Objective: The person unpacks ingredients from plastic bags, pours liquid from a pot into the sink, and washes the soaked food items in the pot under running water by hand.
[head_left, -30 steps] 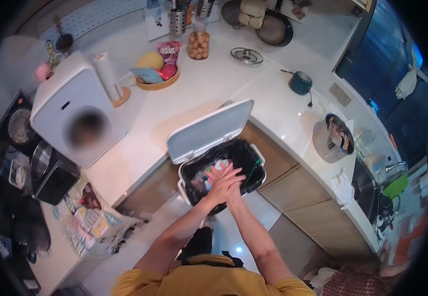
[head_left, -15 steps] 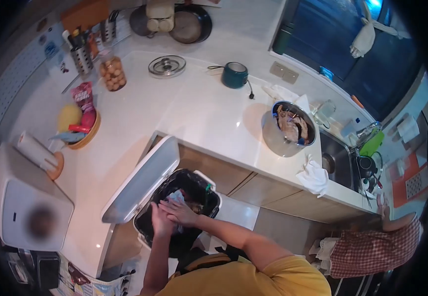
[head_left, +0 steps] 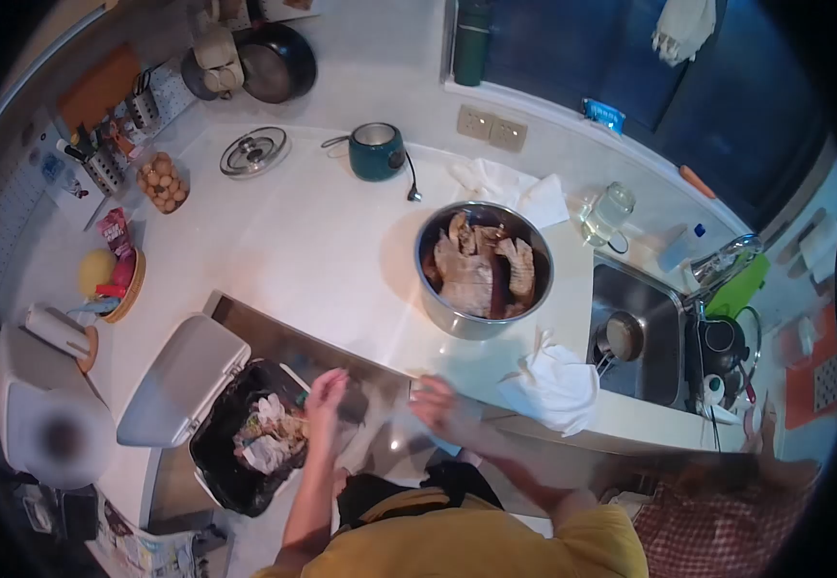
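My left hand (head_left: 326, 395) hovers at the right rim of the open trash bin (head_left: 208, 460), its fingers loosely bent with nothing visible in them. The bin has a black liner and holds crumpled tissues and scraps (head_left: 272, 438). Farther right, my right hand (head_left: 435, 407) is in the air by the counter's front edge, blurred, fingers apart and apparently holding nothing. Ahead of it on the counter stands a large steel pot (head_left: 481, 328) with big pieces of meat (head_left: 465, 275) inside. A white cloth (head_left: 558, 385) lies between the pot and the sink.
The bin's grey lid (head_left: 182, 380) is raised against the counter. On the counter are a small green cooker (head_left: 376, 154), a glass lid (head_left: 253, 152) and a glass jar (head_left: 609, 214). A small pan (head_left: 621, 335) is in the sink (head_left: 667, 361). Another person (head_left: 717, 520) stands at right.
My hands were together over the bin; now they are apart, with the right hand moved toward the pot. My view has shifted right, and the bin's contents show more.
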{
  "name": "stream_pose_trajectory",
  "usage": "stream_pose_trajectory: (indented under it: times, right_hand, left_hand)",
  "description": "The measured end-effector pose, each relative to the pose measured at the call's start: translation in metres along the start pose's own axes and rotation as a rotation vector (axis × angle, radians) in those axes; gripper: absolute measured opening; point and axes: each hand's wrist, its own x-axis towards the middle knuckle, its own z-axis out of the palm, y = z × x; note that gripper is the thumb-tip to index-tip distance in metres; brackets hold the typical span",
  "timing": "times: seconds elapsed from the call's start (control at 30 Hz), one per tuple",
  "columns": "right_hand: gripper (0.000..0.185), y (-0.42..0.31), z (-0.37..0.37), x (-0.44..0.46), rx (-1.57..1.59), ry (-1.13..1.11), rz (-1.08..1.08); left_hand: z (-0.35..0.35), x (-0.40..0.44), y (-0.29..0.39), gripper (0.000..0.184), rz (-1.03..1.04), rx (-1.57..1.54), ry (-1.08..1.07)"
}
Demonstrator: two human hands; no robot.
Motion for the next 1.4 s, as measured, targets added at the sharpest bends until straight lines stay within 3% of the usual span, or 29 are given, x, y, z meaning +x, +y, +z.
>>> stream_pose_trajectory:
  times: [0.03,0.1,0.2,0.27,0.37,0.43,0.53,0.67,0.73,0.77,0.87,0.93,0.97,1.03,1.07,1.17,1.3,1.4]
  right_hand:
    - [0.019,0.002,-0.034,-0.005,0.007,-0.024,0.022]
    - [0.02,0.032,-0.096,-0.04,-0.027,-0.047,0.047]
    - [0.028,0.054,-0.156,-0.079,-0.196,-0.082,0.091]
    - [0.046,0.055,-0.18,-0.092,-0.41,-0.171,0.205]
    - [0.053,0.081,-0.171,-0.116,-0.432,-0.209,0.231]
    - [0.053,0.084,-0.162,-0.117,-0.403,-0.143,0.208]
    - [0.051,0.096,-0.172,-0.124,-0.392,-0.181,0.184]
    - [0.049,0.103,-0.176,-0.12,-0.339,-0.256,0.103]
    - [0.052,0.124,-0.188,-0.12,-0.257,-0.299,-0.005]
    - [0.052,0.125,-0.189,-0.109,-0.255,-0.302,-0.003]
    - [0.051,0.141,-0.196,-0.109,-0.103,-0.295,-0.035]
    - [0.04,0.16,-0.199,-0.095,0.285,-0.122,0.142]
    - [0.04,0.161,-0.199,-0.089,0.286,-0.122,0.142]
    - [0.033,0.158,-0.193,-0.055,0.61,0.229,0.493]
    - [0.037,0.157,-0.197,-0.052,0.572,0.277,0.435]
    - [0.039,0.161,-0.2,0.001,0.84,0.266,0.694]
    - [0.038,0.16,-0.182,0.013,0.791,0.286,0.722]
    - [0.032,0.126,-0.231,0.012,0.717,0.247,0.791]
  left_hand:
    - [0.012,-0.004,-0.003,0.025,-0.005,-0.006,0.0]
    - [0.086,-0.013,-0.032,0.025,-0.057,0.269,-0.161]
    - [0.146,-0.018,-0.033,0.024,-0.066,0.205,-0.204]
    - [0.166,-0.007,-0.034,0.025,-0.035,0.199,-0.22]
    - [0.185,-0.001,-0.034,0.031,-0.005,0.189,-0.237]
    - [0.199,0.006,-0.038,0.036,0.005,0.137,-0.207]
    - [0.232,0.011,-0.04,0.052,0.071,0.035,0.149]
    - [0.234,0.03,-0.043,0.068,0.119,0.054,0.247]
    - [0.261,0.04,-0.012,0.058,0.077,0.072,0.227]
    - [0.262,0.045,-0.013,0.053,0.065,0.08,0.305]
    - [0.24,0.078,-0.013,0.041,-0.008,-0.041,0.238]
    - [0.239,0.081,-0.023,0.038,0.034,-0.063,0.282]
    - [0.24,0.084,-0.025,0.041,0.081,-0.073,0.255]
    - [0.229,0.091,-0.025,0.057,0.093,-0.069,0.321]
    - [0.234,0.092,-0.03,0.06,0.089,-0.103,0.308]
    - [0.227,0.089,-0.027,0.068,0.096,-0.12,0.289]
    - [0.247,0.072,-0.026,0.073,0.1,-0.155,0.257]
    - [0.271,0.057,-0.024,0.072,0.091,-0.152,0.284]
